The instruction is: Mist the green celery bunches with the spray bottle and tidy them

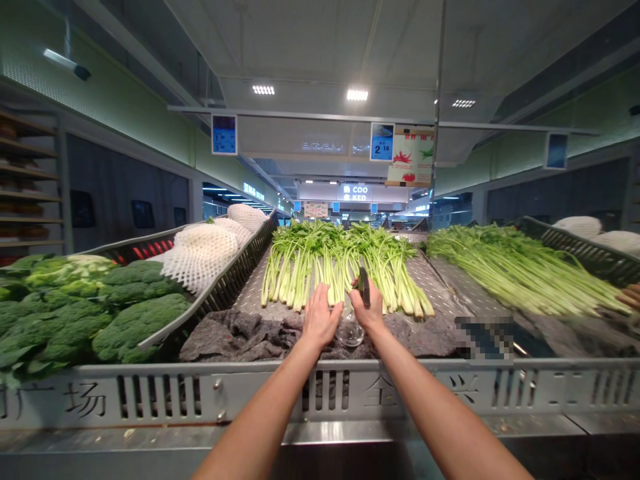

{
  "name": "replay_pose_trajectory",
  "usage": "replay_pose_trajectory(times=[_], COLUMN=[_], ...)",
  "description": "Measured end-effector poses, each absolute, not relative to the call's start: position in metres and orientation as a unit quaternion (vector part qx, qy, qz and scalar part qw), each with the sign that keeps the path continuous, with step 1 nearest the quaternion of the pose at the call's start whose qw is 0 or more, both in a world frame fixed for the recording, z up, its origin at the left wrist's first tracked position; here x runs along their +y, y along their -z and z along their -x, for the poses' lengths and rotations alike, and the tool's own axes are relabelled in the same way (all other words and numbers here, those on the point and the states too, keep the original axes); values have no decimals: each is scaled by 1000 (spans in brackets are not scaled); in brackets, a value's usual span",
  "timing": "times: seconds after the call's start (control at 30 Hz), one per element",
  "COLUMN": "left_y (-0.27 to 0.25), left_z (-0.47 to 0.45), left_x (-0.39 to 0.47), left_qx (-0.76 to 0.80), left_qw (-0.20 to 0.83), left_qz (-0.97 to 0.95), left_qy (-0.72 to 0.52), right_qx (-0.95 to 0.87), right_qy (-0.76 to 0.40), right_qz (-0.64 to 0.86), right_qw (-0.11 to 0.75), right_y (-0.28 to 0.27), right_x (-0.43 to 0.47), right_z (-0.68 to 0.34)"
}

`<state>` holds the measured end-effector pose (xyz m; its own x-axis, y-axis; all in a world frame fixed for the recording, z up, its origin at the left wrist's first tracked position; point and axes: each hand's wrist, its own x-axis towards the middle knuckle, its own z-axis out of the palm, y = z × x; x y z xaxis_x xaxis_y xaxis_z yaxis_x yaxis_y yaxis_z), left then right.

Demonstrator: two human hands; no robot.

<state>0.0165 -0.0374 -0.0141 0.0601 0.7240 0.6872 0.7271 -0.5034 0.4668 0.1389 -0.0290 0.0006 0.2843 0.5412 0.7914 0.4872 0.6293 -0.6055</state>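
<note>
A wide row of celery point(295, 267) lies on a grey textured board, leafy tops to the back and pale stalk ends toward me. My left hand point(320, 317) is at the front of the row, fingers stretched forward by the stalk ends, nothing visible in it. Just right of it, my right hand point(369, 308) is wrapped round what looks like a spray bottle point(365, 287) with a black head. Its clear round lower part shows between my wrists. My right hand partly hides the bottle. Crumpled dark grey cloth point(230, 337) runs below both hands.
Left stand broccoli point(145, 313) and produce in white foam nets point(205, 250), behind a slanted black crate wall point(235, 257). A mirror point(520, 267) on the right reflects the celery. A grey slotted rail point(255, 393) crosses the front. Price signs point(382, 142) hang overhead.
</note>
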Motion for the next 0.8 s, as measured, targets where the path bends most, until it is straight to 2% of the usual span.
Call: replay_pose_trajectory(times=[0.33, 0.8], left_y=[12, 11], left_z=[-15, -14], left_x=[-38, -39], left_qx=[-543, -539], left_qw=[35, -9], left_qz=[670, 689], left_qy=[505, 484], right_qx=[-620, -631], right_qy=[-16, -55], right_qz=[405, 379], right_qw=[672, 675], right_y=[-5, -1], right_x=[-32, -32], right_z=[-136, -134])
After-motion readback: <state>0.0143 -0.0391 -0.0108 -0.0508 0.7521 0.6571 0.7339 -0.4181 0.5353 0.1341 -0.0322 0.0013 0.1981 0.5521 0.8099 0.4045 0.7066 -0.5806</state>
